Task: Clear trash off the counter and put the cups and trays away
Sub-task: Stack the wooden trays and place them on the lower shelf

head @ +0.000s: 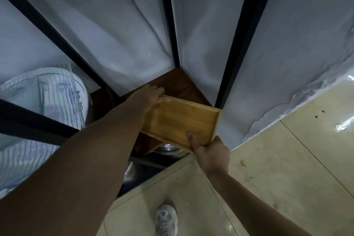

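A light wooden tray with a raised rim is held level over a dark brown wooden shelf in a corner. My left hand grips the tray's far left edge. At the near right corner my right hand holds the tray, thumb resting on its inner surface. The tray is empty. No cups are visible.
Black metal frame posts and grey sheeting wall in the corner. Stacked clear plastic containers sit at left. Metal bowls lie on a lower level under the tray. Beige tiled floor and a grey shoe are below.
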